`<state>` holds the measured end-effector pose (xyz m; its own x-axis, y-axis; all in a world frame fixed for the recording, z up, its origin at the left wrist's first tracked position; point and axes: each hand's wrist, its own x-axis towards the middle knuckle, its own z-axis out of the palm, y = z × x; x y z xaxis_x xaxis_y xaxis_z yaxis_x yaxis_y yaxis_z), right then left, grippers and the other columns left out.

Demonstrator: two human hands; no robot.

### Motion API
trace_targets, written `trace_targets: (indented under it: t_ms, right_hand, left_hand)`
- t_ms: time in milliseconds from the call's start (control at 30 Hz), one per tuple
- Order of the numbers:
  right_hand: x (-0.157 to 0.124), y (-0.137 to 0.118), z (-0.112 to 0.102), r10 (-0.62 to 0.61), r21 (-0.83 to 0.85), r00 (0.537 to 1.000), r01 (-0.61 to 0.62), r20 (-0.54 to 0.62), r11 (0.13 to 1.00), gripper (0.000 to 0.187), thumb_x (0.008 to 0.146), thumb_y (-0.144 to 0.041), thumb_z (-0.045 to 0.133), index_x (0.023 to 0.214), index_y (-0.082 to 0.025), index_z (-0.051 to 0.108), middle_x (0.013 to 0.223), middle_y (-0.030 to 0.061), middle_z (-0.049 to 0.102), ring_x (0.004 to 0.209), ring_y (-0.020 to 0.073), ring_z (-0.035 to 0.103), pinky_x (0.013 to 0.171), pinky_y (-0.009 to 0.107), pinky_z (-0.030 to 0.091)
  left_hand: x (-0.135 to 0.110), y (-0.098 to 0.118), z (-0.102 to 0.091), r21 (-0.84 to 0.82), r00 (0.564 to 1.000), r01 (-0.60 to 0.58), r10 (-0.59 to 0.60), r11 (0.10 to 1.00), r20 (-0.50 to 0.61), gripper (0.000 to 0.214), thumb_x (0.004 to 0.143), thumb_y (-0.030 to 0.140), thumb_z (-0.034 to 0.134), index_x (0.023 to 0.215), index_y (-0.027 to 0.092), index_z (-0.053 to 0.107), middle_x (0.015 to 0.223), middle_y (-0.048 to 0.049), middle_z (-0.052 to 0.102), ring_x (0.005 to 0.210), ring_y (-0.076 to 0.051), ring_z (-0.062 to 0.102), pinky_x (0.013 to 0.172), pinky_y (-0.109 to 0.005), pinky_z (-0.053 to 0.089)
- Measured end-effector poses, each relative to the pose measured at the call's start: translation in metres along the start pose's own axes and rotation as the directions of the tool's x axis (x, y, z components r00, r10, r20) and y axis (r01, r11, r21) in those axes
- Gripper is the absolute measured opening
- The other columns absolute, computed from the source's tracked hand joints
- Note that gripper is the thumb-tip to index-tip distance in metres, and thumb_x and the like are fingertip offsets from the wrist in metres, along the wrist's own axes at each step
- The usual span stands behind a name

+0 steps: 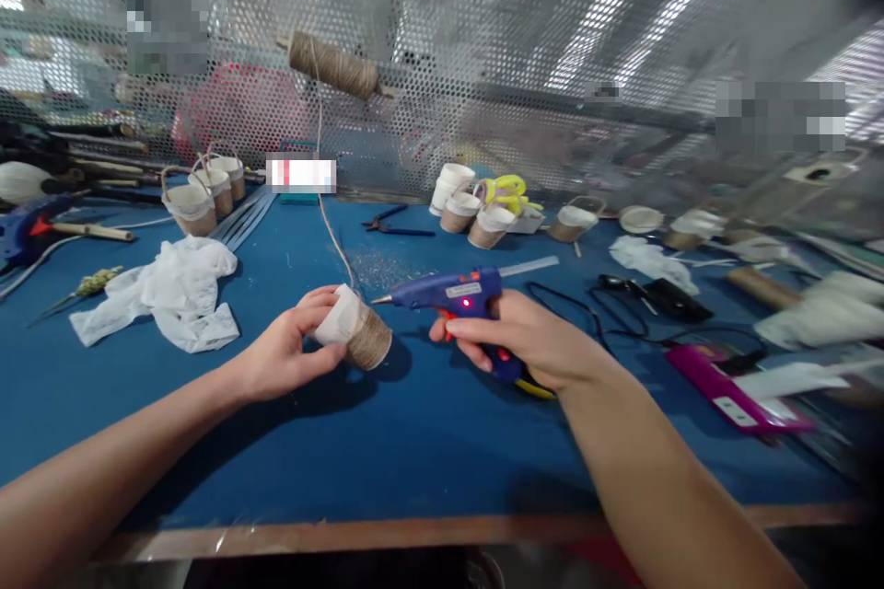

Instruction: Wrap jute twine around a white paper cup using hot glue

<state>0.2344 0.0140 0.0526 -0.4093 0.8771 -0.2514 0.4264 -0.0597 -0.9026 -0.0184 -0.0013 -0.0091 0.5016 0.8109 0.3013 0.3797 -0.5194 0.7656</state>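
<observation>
My left hand is closed round the white upper part of a small cup, tilted on its side, its lower part wrapped in brown twine. From the cup a strand of twine runs up to a twine spool hung on the mesh. In my right hand is a blue hot glue gun with a lit red light; my fingers wrap its handle and lie at the orange trigger. The gun's nozzle points left, close to the cup's twine-wrapped side. A glue stick sticks out of its back.
Several twine-wrapped cups stand at the back left, others at the back centre beside yellow-handled scissors. Dark pliers lie behind the gun. White cloth is at left; a magenta power strip and black cable lie at right.
</observation>
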Motion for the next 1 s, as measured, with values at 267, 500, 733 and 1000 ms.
trace_targets:
  t_ms: [267, 500, 733, 1000]
  right_hand:
    - [0.061, 0.01, -0.037, 0.114, -0.044, 0.928, -0.138, -0.354, 0.989, 0.013, 0.079, -0.025, 0.059, 0.077, -0.013, 0.058, 0.069, 0.0013, 0.058, 0.056, 0.0088, 0.052, 0.053, 0.024, 0.045]
    - [0.107, 0.032, -0.04, 0.195, -0.246, 0.861, -0.34, -0.47, 0.908, 0.031, 0.086, -0.032, 0.051, 0.112, -0.016, 0.052, 0.113, 0.0078, 0.055, 0.094, 0.0198, 0.056, 0.077, 0.04, 0.048]
    - [0.115, 0.029, -0.036, 0.175, -0.334, 0.82, -0.404, -0.545, 0.851, 0.031, 0.085, -0.031, 0.052, 0.111, -0.014, 0.053, 0.114, 0.01, 0.054, 0.095, 0.0201, 0.056, 0.079, 0.039, 0.047]
    - [0.088, -0.004, 0.024, 0.029, -0.161, 0.987, -0.055, -0.16, 0.985, 0.046, 0.085, -0.052, 0.04, 0.075, -0.016, 0.067, 0.097, 0.0076, 0.065, 0.095, 0.0205, 0.056, 0.081, 0.03, 0.042]
  left_hand:
    - [0.001, -0.01, -0.005, 0.006, 0.985, -0.021, 0.022, 1.0, -0.174, 0.026, 0.077, 0.03, 0.05, 0.09, 0.011, 0.061, 0.116, -0.016, 0.056, 0.121, -0.03, 0.039, 0.104, -0.046, 0.026]
    - [0.005, -0.011, -0.006, 0.065, 0.978, -0.072, 0.084, 0.995, -0.193, 0.023, 0.077, 0.026, 0.049, 0.089, 0.011, 0.061, 0.112, -0.0169, 0.059, 0.12, -0.03, 0.041, 0.104, -0.048, 0.027]
    - [0.004, -0.01, -0.006, 0.092, 0.977, -0.1, 0.115, 0.991, -0.177, 0.021, 0.077, 0.023, 0.049, 0.091, 0.011, 0.06, 0.112, -0.0155, 0.06, 0.119, -0.029, 0.042, 0.103, -0.048, 0.028]
    - [0.001, -0.003, -0.003, 0.132, 0.973, -0.165, 0.184, 0.977, -0.139, 0.019, 0.076, 0.016, 0.051, 0.092, 0.012, 0.06, 0.112, -0.0144, 0.058, 0.123, -0.029, 0.037, 0.103, -0.047, 0.03]
